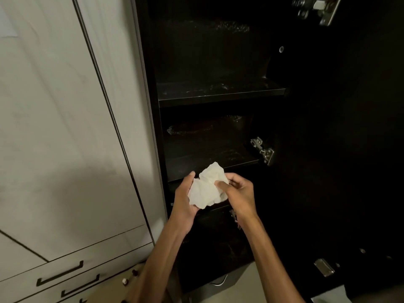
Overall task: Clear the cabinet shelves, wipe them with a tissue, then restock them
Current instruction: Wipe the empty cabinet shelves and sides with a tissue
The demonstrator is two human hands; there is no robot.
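status: the dark cabinet (153,127) takes up the centre of the frame with its door (338,149) swung open to the right. the upper shelf (220,95) and the middle shelf (209,165) look bare apart from pale smears or dust marks, so clearing reads as done, at least for those two. further down it is too dark to tell what sits inside.

the tissue (207,189) is low centre, crumpled, held in front of the middle shelf's front edge and not touching any shelf. the left hand (185,200) cups it from below-left with the thumb up along its side. the right hand (238,193) pinches its right edge with curled fingers. both hands are grasping the tissue, so it looks like bunching or refolding rather than a wipe stroke.

judgement: wiping phase, either mid-way or about to start. the marks on both shelves suggest they need a pass. restocking is not started, with nothing back on the visible shelves.

room: dim light. shelf surfaces are dark, glossy and flat, so they should wipe easily. metal hinges (262,149) sit on the cabinet's right side at the top and mid-right of the frame. a pale wardrobe panel (54,106) fills the left, with drawers (59,276) carrying dark bar handles at lower left. a few small items, possibly the cleared stock, sit at the bottom left on something tan, too small to identify. light floor shows at the bottom right.
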